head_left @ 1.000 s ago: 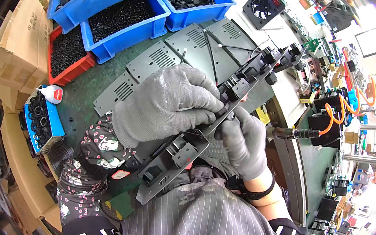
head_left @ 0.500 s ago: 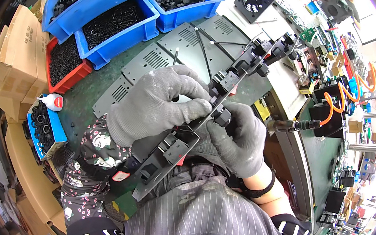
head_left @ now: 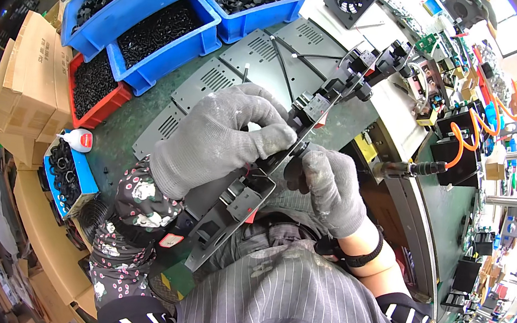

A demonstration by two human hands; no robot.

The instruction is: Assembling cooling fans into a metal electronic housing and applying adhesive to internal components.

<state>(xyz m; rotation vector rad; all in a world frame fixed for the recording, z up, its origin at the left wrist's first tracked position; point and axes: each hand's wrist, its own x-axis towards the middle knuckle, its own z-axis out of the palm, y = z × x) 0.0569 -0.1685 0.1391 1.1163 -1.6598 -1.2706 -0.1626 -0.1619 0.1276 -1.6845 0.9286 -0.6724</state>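
Observation:
A long dark metal panel (head_left: 209, 243) slants across my lap, with several black sockets (head_left: 311, 108) and switch-like parts mounted along it. My left hand (head_left: 219, 141), in a grey glove, is closed on the panel's middle from the left side, thumb and fingers pinching near its edge. Opposite, on the panel's right side, my gloved right hand (head_left: 336, 193) is curled with its fingertips together, close to the panel. Something dark shows at those fingertips; its shape is mostly hidden by the glove.
Blue bins (head_left: 153, 76) of small black parts and a red bin (head_left: 104, 107) stand at the far left, near a white bottle (head_left: 76, 139). Flat grey panels (head_left: 261, 56) with cables lie ahead. A driver tool (head_left: 407, 170) on an orange coiled hose lies right.
My right hand has shifted slightly down and its fingers have curled in more. The black angular part seen at its fingertips is now mostly hidden. My left hand keeps its grip.

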